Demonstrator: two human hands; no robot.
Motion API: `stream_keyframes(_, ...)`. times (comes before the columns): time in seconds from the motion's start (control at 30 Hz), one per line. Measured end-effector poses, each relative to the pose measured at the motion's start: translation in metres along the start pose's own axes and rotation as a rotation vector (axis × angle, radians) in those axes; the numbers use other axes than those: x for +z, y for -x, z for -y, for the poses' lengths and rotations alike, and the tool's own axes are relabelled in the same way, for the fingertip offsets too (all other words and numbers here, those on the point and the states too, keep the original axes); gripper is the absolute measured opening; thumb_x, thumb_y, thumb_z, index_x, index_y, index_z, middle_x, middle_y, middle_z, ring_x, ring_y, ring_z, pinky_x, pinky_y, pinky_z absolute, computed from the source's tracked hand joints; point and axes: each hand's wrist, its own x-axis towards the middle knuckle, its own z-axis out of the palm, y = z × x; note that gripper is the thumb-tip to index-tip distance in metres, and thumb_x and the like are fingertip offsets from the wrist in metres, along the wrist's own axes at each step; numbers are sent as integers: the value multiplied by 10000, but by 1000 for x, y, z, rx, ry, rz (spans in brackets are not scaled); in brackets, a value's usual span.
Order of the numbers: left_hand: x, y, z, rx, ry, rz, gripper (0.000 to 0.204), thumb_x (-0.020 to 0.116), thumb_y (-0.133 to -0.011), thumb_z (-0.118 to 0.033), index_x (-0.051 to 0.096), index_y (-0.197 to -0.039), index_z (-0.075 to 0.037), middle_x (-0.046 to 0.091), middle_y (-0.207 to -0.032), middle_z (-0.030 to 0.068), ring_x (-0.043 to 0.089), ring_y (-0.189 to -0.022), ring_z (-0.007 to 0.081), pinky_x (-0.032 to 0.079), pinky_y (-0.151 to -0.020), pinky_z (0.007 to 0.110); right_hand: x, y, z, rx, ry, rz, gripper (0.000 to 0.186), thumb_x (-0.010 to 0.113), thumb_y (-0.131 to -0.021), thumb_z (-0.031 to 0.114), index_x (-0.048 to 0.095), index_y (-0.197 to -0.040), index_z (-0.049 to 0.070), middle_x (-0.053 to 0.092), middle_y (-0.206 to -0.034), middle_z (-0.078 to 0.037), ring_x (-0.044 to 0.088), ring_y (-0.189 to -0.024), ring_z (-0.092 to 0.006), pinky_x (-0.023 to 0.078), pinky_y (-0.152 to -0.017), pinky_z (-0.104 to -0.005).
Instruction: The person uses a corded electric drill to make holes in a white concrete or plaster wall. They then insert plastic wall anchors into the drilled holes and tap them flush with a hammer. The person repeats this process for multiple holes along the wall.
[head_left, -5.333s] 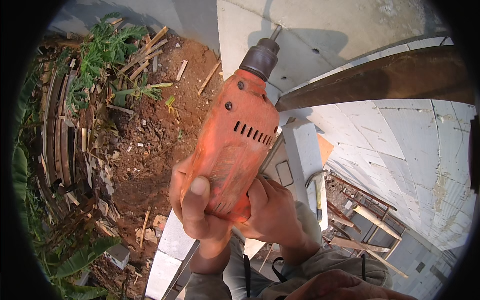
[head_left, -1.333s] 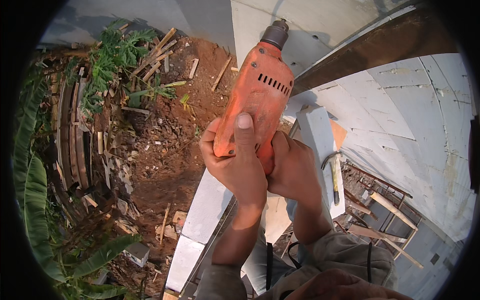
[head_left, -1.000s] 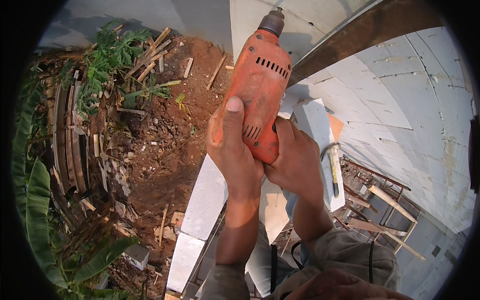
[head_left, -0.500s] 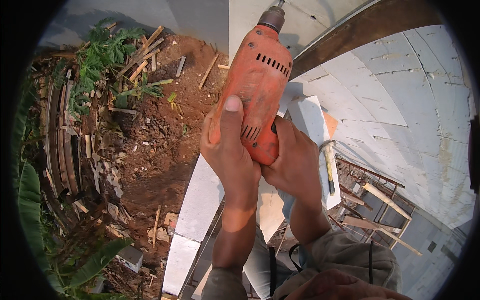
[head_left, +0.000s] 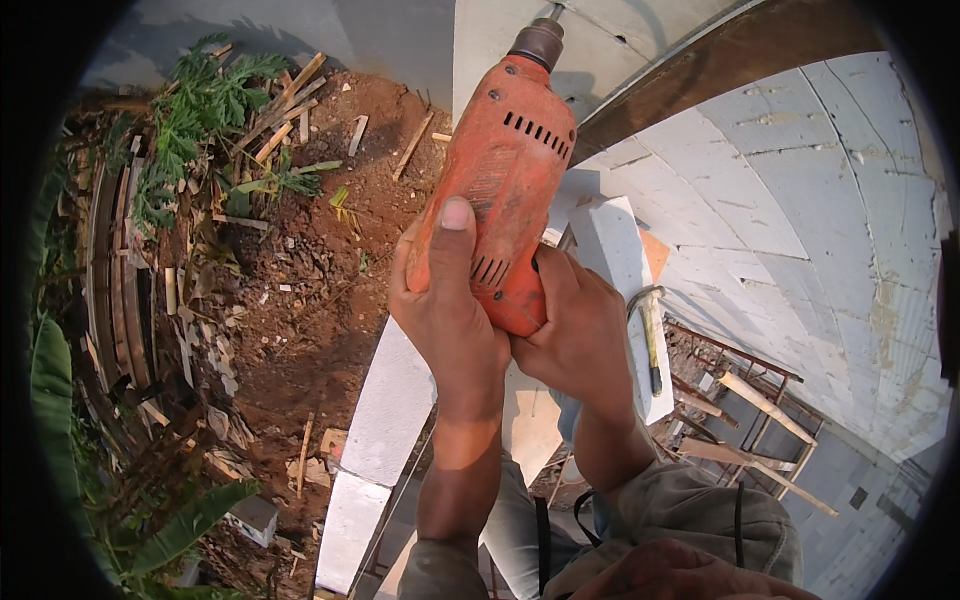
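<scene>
An orange power drill (head_left: 505, 170) points away from me toward a white wall (head_left: 500, 30) at the top, its dark chuck (head_left: 538, 42) close to the surface. My left hand (head_left: 448, 310) wraps the drill's body from the left, thumb lying up along the casing. My right hand (head_left: 575, 335) grips the rear of the drill from the right. Both forearms come up from the lower edge.
A brown beam (head_left: 740, 70) runs along a white block wall (head_left: 800, 250). A hammer (head_left: 650, 335) lies on a white block (head_left: 620, 260). Below left are red earth (head_left: 310, 300), wood scraps (head_left: 290, 100), plants (head_left: 190, 120) and a wooden frame (head_left: 750, 420).
Both hands have pushed the drill up and forward toward the white wall; the chuck now sits near the top edge. The grip is unchanged.
</scene>
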Motion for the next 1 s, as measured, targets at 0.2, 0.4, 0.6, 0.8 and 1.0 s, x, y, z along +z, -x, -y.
stream_keyframes(0.2, -6, -4, 11, 34, 27, -12, 412, 711, -929, -298, 615, -1111, 60, 652, -1009, 102, 627, -887, 136, 517, -799, 268, -4, 0, 5, 32, 43, -1, 547, 771, -644, 180, 521, -1110, 45, 605, -856, -143, 616, -689, -381, 499, -628, -447)
stream_keyframes(0.4, 3, -2, -1, 45, -43, -38, 392, 702, -934, -285, 625, -1096, 63, 655, -994, 100, 627, -868, 135, 519, -769, 267, 4, 1, 3, 7, 6, -25, 562, 782, -630, 184, 526, -1112, 47, 606, -846, -132, 620, -681, -374, 501, -610, -448)
stream_keyframes(0.6, 1, 0, 2, 51, -90, -86, 372, 703, -929, -263, 630, -1088, 66, 659, -983, 98, 631, -846, 137, 521, -772, 266, -8, 0, 3, -8, 33, -2, 525, 781, -624, 175, 543, -1074, 46, 607, -832, -128, 622, -662, -367, 497, -596, -440)
stream_keyframes(0.8, 0, 4, 1, 14, -151, -100, 406, 732, -911, -285, 629, -1099, 61, 664, -993, 101, 630, -871, 133, 514, -789, 262, -2, -2, 4, 22, 16, -24, 457, 774, -633, 159, 554, -1016, 39, 617, -816, -129, 626, -667, -369, 496, -598, -438)
stream_keyframes(1.0, 0, 1, -1, 25, -102, -97, 421, 737, -909, -282, 620, -1115, 66, 671, -1009, 106, 641, -882, 138, 517, -813, 259, -1, -2, 6, 46, -33, 0, 419, 767, -639, 152, 558, -987, 49, 615, -784, -122, 627, -668, -376, 494, -599, -445)
